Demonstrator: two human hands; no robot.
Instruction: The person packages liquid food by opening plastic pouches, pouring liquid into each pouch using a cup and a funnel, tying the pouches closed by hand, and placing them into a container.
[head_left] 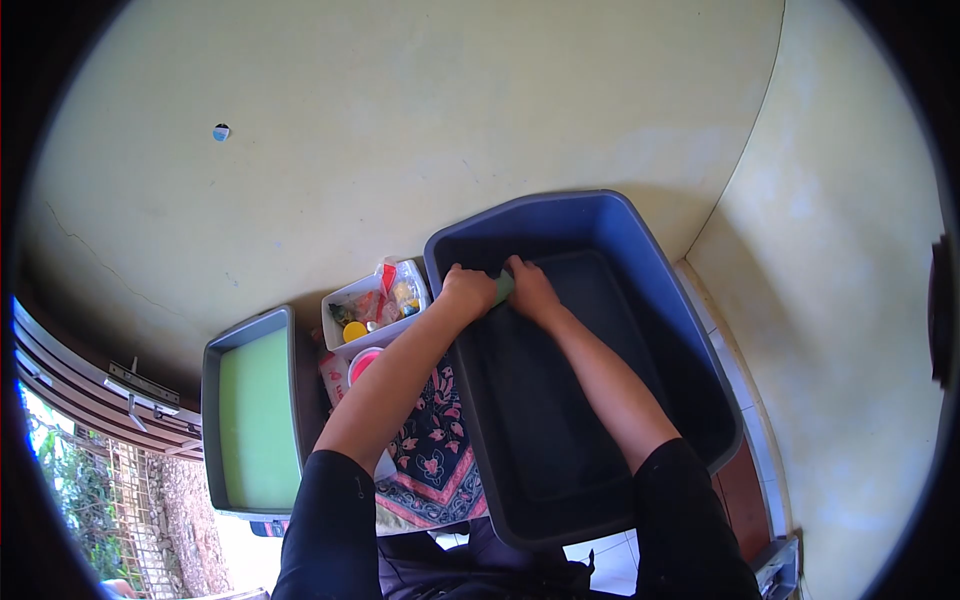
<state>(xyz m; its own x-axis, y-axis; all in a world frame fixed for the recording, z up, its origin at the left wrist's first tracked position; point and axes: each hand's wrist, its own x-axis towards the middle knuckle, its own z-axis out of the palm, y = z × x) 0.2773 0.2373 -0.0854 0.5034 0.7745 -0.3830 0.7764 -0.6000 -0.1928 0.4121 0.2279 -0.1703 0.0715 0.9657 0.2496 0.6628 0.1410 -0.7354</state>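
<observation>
Head view, left fingers (477,282) and right fingers (521,273) grasping green object (503,288), over dark tub (570,410)

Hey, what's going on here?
A person's left hand and right hand hold a small green piece between them, over the big dark tub. What the piece is made of is hard to tell. To the left, a tray holds something smooth and green, and a white box of odds and ends stands between tray and tub.
</observation>
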